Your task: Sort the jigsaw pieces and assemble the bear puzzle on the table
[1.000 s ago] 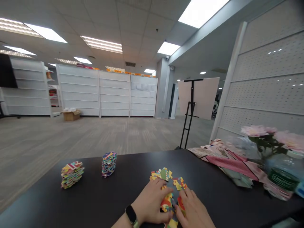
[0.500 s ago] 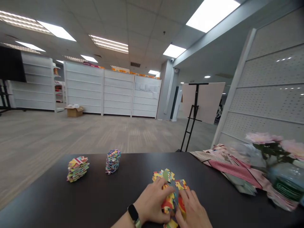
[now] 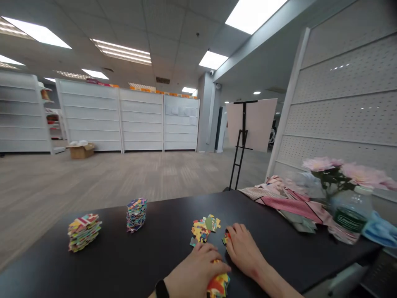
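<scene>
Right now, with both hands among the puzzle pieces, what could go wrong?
1. The left grip partly covers a ragged pile; a careless push might scatter it.
2. The right grip hides much of a small cluster, so a piece there could slip away unnoticed.
3. The leaning stack and the taller stack have uneven edges; a bump to the table could topple either.

Pink flowers (image 3: 361,174), green-labelled bottle (image 3: 351,219), black easel (image 3: 244,118), cardboard box (image 3: 81,152)
</scene>
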A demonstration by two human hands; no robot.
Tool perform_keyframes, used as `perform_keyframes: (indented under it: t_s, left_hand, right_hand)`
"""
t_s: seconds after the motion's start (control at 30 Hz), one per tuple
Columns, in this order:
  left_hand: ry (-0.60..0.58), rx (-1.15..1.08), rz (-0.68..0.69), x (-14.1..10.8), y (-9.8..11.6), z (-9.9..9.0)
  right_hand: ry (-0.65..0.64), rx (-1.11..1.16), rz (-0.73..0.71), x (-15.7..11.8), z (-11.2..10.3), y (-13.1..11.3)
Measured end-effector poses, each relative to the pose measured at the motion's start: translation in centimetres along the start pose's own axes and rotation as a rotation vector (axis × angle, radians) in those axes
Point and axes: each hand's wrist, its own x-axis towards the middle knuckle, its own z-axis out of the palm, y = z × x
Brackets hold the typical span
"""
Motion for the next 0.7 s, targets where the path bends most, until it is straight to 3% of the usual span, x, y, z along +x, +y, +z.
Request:
perform_keyframes:
  t_s: [0.2,0.4,0.6,0.7]
  left_hand:
    - [0.003,0.188,0.018,0.7,0.4,0.8]
    - [0.021,0.408,0.061,-0.7,-0.3,2.3]
    - [0.007,0.333,-0.108,-4.0,-0.3,-0.3]
    - [0.143,0.188,-0.247,-3.5,-0.1,-1.7]
  right_hand:
    - [-0.014,0.027,0.054,-2.2,-1.8,-0.7]
    - [-0.228,0.271,-0.036,-2.8,-4.1,1.0]
    - [-0.354,0.301,-0.019,-3.2,-3.9,3.1]
    - [-0.443,0.371,0.029,-2.0,-4.0,2.6]
